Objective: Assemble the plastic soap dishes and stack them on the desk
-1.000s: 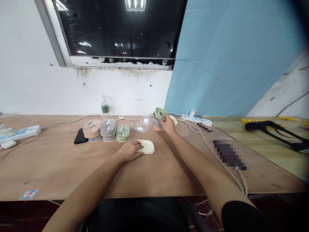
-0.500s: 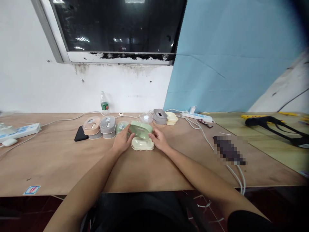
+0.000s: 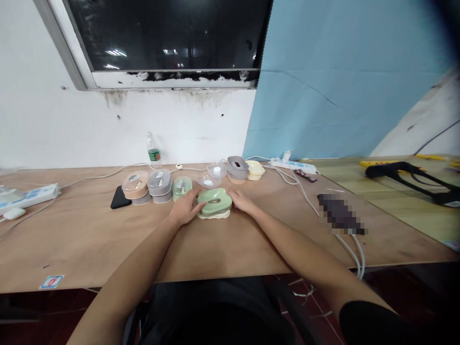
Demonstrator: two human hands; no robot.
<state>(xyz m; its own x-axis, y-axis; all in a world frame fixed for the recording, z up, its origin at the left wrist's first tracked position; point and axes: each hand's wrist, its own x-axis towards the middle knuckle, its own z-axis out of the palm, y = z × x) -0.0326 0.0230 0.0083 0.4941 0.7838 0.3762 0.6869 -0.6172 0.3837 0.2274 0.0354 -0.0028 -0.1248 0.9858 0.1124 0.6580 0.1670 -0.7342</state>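
A pale green oval tray (image 3: 220,203) with a slot through its middle sits level on a cream scalloped-rim base (image 3: 214,216), covering most of it. My left hand (image 3: 186,207) grips the tray's left end, thumb along the near edge. Round its right end are the fingers of my right hand (image 3: 242,199), partly hidden behind the rim. Just beyond the tray lies a clear lid (image 3: 208,181), with another clear lid (image 3: 217,169) behind that. A green box with a clear cover (image 3: 180,187) stands close to my left fingers.
To the left are a grey lidded box (image 3: 160,182), a peach lidded box (image 3: 135,184) and a black phone (image 3: 121,198). Grey trays (image 3: 237,167) and cream bases (image 3: 255,170) stand behind right. A bottle (image 3: 153,151), power strips (image 3: 293,166), cables and a blurred dark object (image 3: 340,214) are around.
The green tray, tilted up above the cream base before, has come down flat onto it. Both hands moved with it, and the clear lid behind shows more fully.
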